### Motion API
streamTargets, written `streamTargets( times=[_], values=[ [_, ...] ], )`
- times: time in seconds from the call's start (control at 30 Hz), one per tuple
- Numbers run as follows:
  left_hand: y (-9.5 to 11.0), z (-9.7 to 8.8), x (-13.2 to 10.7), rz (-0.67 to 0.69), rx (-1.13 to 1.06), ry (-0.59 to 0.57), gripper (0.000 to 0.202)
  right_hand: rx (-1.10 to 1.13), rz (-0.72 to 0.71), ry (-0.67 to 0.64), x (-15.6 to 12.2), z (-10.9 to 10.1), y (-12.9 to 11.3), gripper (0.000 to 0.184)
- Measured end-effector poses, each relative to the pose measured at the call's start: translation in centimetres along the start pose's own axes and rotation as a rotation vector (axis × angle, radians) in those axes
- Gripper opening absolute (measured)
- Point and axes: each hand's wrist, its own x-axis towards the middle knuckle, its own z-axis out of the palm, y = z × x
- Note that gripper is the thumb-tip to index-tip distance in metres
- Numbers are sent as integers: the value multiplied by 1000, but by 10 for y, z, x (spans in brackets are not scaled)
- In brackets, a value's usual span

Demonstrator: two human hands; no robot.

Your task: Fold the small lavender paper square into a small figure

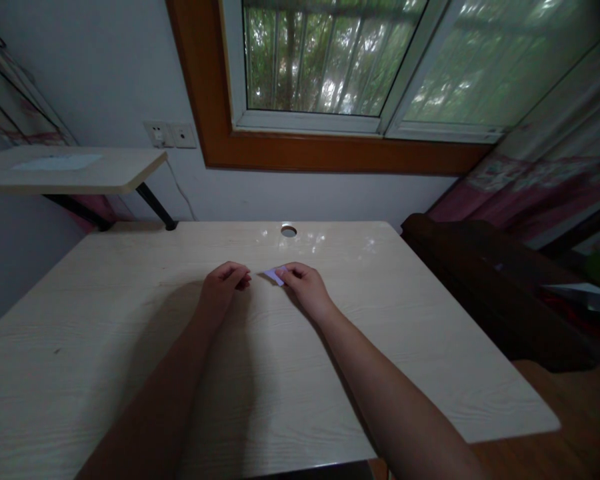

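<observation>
A small piece of folded light-purple paper (273, 274) is pinched between the thumb and fingers of my right hand (305, 285), just above the tabletop. It has a pointed tip that faces left, towards my other hand. My left hand (223, 288) is a short gap to the left of the paper, with its fingers curled in and the thumb against them. Nothing shows in it. Both forearms reach forward over the pale wood-grain table (300, 373).
A round cable hole (289, 231) is near the table's back edge. At the back left, a raised shelf (130, 170) stands on black legs, with a pale sheet on it. Behind are a wall socket (170, 135) and a window. Dark furniture (480, 287) stands to the right.
</observation>
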Motion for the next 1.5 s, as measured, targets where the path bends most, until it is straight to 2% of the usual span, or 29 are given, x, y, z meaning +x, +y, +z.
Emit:
streamTargets(
  times=[0.07, 0.13, 0.3, 0.4, 0.57, 0.77, 0.83, 0.97, 1.17, 1.4, 1.5],
  values=[
    [1, 0, 1, 4, -1, 16, 24, 8, 0, 3, 0, 0, 0, 27],
    [3, 2, 0, 2, 4, -16, 25, 7, -8, -9, 0, 0, -1, 28],
    [8, 8, -3, 18, 99, -202, 28, -6, -36, -52, -4, 2, -5, 27],
    [5, 9, -4, 64, 195, -269, 27, -43, -74, -89, -6, 3, -7, 25],
    [2, 9, -5, 89, 246, -279, 28, -90, -126, -108, -7, 4, -5, 24],
    [4, 6, -4, 57, 190, -204, 27, 51, -38, -57, -4, 7, 3, 27],
    [4, 6, -3, 52, 166, -194, 26, 58, -47, -41, -4, 7, 3, 27],
    [3, 6, -2, 101, 188, -178, 25, -91, -211, 30, -6, 4, -5, 20],
    [-1, 7, -1, 231, 209, -204, 21, -231, -451, -11, -9, 0, -16, 10],
    [-1, 9, -2, 65, -9, -156, 31, -347, -625, 24, -13, -1, -19, 17],
    [0, 10, -5, 1, -224, -192, 34, -401, -689, 47, -13, -3, -20, 18]
  ],
)
